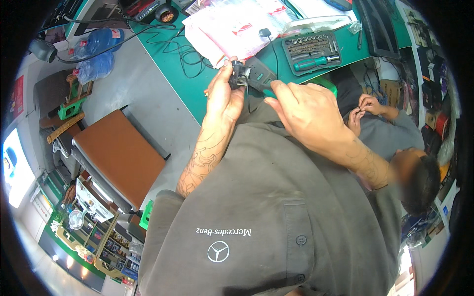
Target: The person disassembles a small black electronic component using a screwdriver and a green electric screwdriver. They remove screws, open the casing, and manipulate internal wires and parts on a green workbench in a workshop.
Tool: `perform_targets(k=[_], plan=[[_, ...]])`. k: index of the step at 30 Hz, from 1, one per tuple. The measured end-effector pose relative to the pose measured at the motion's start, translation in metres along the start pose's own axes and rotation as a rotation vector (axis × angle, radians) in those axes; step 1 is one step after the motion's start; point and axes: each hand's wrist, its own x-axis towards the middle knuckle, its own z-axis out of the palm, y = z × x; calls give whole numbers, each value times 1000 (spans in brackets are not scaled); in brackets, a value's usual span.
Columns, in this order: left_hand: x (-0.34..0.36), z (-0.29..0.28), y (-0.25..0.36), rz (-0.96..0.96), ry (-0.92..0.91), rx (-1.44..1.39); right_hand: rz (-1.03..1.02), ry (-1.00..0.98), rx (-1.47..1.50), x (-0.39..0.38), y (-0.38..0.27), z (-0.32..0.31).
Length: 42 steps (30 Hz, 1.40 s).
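Note:
My left hand (226, 96) is closed around a small black device (238, 74) with a shiny metal part, held up over the table's front edge. A thin black cable hangs from the device. Close to its right, my right hand (308, 111) is closed, palm down, on a slim teal-handled tool (268, 92). Most of that tool is hidden under my fingers, so its exact kind does not show. Just behind the device lies a flat dark grey box (260, 73) with a small green mark.
A green-topped table (177, 89) carries white plastic packages (232, 34), tangled black cable (190, 61) and an open screwdriver bit set (312, 52). A monitor (377, 29) stands far right. At my right, a co-worker's hands (363, 113) are close. A brown chair (118, 153) stands left.

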Motion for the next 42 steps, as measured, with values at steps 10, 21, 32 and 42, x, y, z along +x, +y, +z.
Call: perform_targets(k=[10,21,32,42], plan=[[10,-7,-14,40,-11,98,-342,14,-140,30,14,3],[10,-4,-20,117,65,111,-247,-187,-85,39,37,14],[-5,13,6,218,-138,116,-194,-27,-162,29,31,1],[-44,32,45,79,-473,-6,-245,139,-101,27,31,-54]])
